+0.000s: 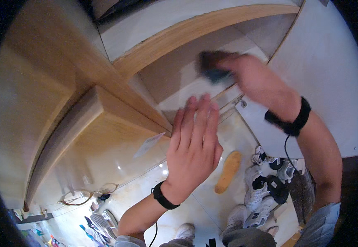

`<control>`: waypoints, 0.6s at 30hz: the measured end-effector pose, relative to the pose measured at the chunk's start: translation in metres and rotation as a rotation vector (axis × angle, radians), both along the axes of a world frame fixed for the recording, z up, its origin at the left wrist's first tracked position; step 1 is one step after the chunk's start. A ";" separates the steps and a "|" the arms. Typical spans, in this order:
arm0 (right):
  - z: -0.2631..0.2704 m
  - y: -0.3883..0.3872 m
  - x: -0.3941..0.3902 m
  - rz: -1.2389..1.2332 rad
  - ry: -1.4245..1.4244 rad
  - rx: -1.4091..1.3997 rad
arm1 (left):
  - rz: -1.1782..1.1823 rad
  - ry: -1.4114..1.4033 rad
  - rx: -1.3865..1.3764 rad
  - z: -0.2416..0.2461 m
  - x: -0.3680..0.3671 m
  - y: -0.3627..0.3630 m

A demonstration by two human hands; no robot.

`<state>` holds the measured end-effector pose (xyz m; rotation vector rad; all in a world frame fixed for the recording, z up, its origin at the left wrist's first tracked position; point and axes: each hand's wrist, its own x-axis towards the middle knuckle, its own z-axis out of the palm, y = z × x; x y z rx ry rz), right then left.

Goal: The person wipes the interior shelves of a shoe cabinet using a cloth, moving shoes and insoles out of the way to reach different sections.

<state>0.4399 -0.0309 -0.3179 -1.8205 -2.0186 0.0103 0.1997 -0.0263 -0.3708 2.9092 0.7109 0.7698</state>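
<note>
Over the inside of an open wooden cabinet (197,23), my right hand (243,71) is blurred and grips a dark item with a teal part (217,74), too blurred to name. Beneath both lies the pale cabinet shelf (182,89). My left hand (194,139) is raised by the shelf's front edge, palm down, with its fingers stretched out and nearly side by side; nothing shows in it. Both wrists wear black straps. A paper slip (149,144) sticks out from the cabinet front, left of my left hand.
A white door panel (324,77) stands at the right. On the tiled floor lie a yellow insole (228,172), white sneakers (254,191) and a black cap-like item (277,189). More footwear (103,222) lies at the lower left. A curved wooden cabinet (120,129) juts out at the left.
</note>
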 end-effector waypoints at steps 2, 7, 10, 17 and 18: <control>-0.004 0.021 -0.014 0.196 0.015 0.006 | 0.108 0.082 -0.012 -0.001 0.012 -0.001; 0.013 0.075 0.013 0.015 -0.299 0.035 | 0.131 0.054 0.010 -0.013 0.026 0.000; 0.019 0.105 -0.003 -0.077 -0.334 0.196 | 0.179 0.078 0.044 -0.017 0.017 0.007; -0.012 0.138 -0.025 -0.063 -0.338 0.222 | 0.154 -0.025 -0.040 -0.022 0.032 -0.004; -0.015 0.134 -0.040 0.001 -0.314 0.220 | 0.165 -0.021 -0.030 -0.023 0.029 -0.002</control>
